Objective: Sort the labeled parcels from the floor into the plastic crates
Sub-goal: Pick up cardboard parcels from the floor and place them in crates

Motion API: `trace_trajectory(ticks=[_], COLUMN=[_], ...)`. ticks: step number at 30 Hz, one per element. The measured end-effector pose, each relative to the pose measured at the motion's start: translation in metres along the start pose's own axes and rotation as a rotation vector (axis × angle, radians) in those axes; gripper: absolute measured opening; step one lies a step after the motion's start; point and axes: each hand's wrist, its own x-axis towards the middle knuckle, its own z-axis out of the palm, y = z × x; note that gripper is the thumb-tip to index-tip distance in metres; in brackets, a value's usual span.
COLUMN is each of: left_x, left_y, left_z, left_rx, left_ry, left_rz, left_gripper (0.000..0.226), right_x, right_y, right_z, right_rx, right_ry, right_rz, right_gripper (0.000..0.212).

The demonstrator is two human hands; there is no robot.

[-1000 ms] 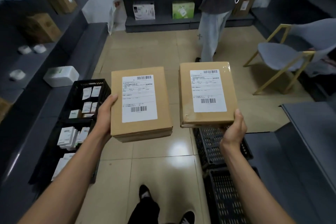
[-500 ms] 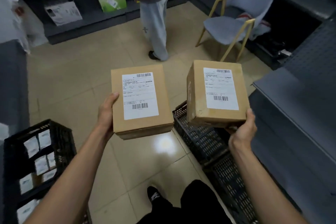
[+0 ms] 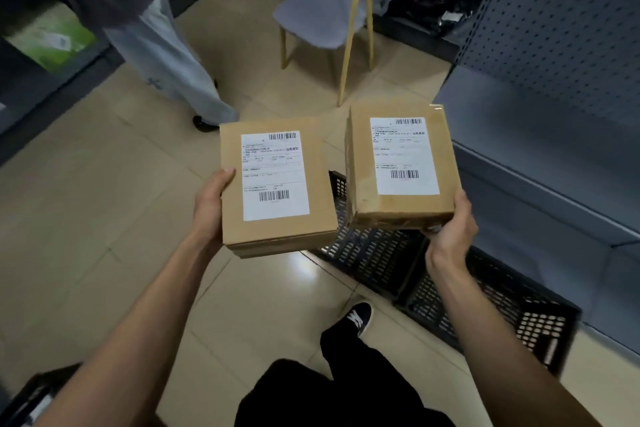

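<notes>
Head view, two parcels (image 3: 277, 180) (image 3: 401, 163) held label-up, long axes pointing away

The fingers of the left hand (image 3: 211, 204) lie hidden under the left parcel (image 3: 277, 184); only the thumb shows at its edge. The right hand (image 3: 450, 229) likewise hides its fingers beneath the right parcel (image 3: 398, 166). The print on both labels is too small to read. The right parcel covers part of the far crate (image 3: 367, 253). A crate at the lower left (image 3: 31, 399) is cut off by the edge. The standing person (image 3: 149, 28) is blurred and cut off at the top.
</notes>
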Motion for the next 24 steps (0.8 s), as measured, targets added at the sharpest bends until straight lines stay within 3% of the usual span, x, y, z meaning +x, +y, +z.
trace_trajectory(ticks=[4, 8, 13, 16, 21, 24], left_x=[0.038, 0.074, 0.123, 0.157, 0.230, 0.261], left_y=[0.003, 0.004, -0.003, -0.008, -0.041, -0.064], left_z=[0.026, 0.049, 0.069, 0.075, 0.075, 0.071], left_rx=[0.053, 0.147, 0.229, 0.249, 0.276, 0.264], left_ry=[-0.074, -0.170, -0.290, -0.357, -0.420, -0.434], left_rz=[-0.052, -0.070, -0.083, -0.135, -0.207, -0.271], left_gripper=[0.054, 0.080, 0.070, 0.070, 0.053, 0.061], right_x=[0.015, 0.025, 0.025, 0.024, 0.035, 0.049], right_y=[0.001, 0.005, 0.022, 0.040, 0.086, 0.119], right_z=[0.000, -0.007, -0.008, -0.001, 0.020, 0.031], right_rx=[0.041, 0.090, 0.149, 0.126, 0.074, 0.094], right_ry=[0.061, 0.170, 0.277, 0.318, 0.477, 0.554], right_rz=[-0.007, 0.062, 0.039, 0.027, 0.030, 0.063], right_gripper=[0.036, 0.051, 0.031, 0.045, 0.040, 0.043])
